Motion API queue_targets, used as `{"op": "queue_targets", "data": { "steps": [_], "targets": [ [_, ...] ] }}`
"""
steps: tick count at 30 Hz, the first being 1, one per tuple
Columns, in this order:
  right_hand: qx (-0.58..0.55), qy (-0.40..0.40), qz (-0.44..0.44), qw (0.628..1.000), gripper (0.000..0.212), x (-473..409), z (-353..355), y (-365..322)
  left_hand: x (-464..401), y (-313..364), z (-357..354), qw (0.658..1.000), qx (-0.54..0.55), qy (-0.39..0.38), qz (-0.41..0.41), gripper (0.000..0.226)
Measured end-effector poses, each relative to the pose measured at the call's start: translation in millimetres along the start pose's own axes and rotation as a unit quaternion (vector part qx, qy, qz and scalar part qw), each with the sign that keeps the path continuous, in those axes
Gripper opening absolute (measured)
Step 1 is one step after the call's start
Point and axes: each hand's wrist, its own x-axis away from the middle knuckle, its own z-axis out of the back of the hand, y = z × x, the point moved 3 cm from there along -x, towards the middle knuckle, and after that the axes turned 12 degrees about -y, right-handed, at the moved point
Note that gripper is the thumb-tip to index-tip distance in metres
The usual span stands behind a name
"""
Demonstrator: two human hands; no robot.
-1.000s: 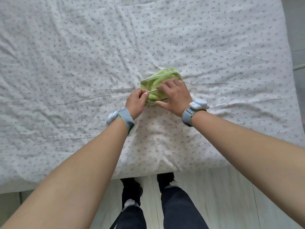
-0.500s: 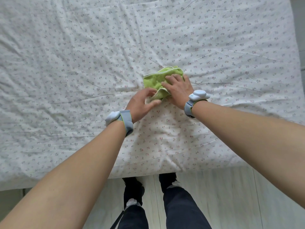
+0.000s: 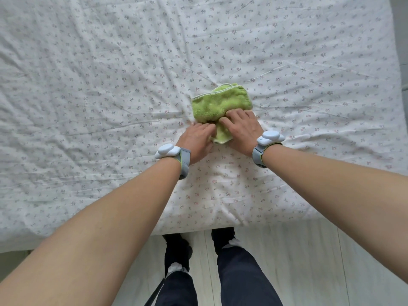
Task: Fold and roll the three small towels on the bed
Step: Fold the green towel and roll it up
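**A:** Green terry towel [image 3: 217, 107], white piping on the edge. I see it on the bed [image 3: 88, 96], right of centre, nearer the front edge than the far one. Only one towel in my view.

**B:** Shape?

**A:** Folded into a thick wad. Far part lies flat with layered edges showing at the top. Near end is bunched under my fingers, and a small corner sticks out toward the front edge between my two hands.

**B:** Left hand?

**A:** Left hand [image 3: 195, 140] is at the towel's near-left corner. Fingers curl onto the fabric and the fingertips press into the bunched end. Thumb is hidden, so I can't tell whether it pinches or only pushes down.

**B:** Right?

**A:** Right hand [image 3: 241, 127] is on the near-right part, palm down, fingers bent over the fold and digging into the cloth. Both sets of fingertips nearly meet at the middle of the fold.

**B:** Anything else in shot?

**A:** White sheet with a small floral print, creases radiating out from the towel. A grey wrist strap [image 3: 184, 160] with a white pod on my left arm, and a second strap [image 3: 258, 154] on my right. Below the bed's front edge: pale plank floor [image 3: 309, 261], my dark trousers [image 3: 242, 281] and dark footwear.
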Motion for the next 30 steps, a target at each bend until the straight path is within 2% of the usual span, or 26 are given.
{"op": "queue_targets", "data": {
  "steps": [2,4,10,15,18,23,27,30],
  "targets": [
    [0.006,-0.04,-0.015,0.999,0.069,1,-6,-1,6,-1,2,0.999,0.024,-0.022,-0.004,0.012],
    [0.016,-0.05,-0.029,0.998,0.071,1,-9,-2,12,-5,4,0.999,0.033,-0.034,-0.015,0.011],
    [0.052,-0.011,-0.082,0.995,0.047,2,-7,-6,22,-14,9,0.994,0.062,-0.088,-0.019,0.014],
    [0.058,0.047,-0.08,0.994,0.019,-7,-6,-7,22,-12,15,0.99,0.089,-0.108,-0.005,0.012],
    [0.05,0.056,-0.071,0.995,0.01,-15,0,-10,23,-11,18,0.985,0.14,-0.1,0.027,0.007],
    [-0.007,0.047,-0.054,0.997,0.02,-11,2,1,31,-21,22,0.953,0.275,-0.043,0.116,0.004],
    [-0.041,0.074,-0.029,0.996,0.023,11,6,3,36,-28,19,0.943,0.297,-0.04,0.143,0.007],
    [-0.065,0.076,-0.042,0.994,0.024,31,4,3,40,-27,17,0.942,0.295,-0.039,0.153,0.004]
  ]
}}
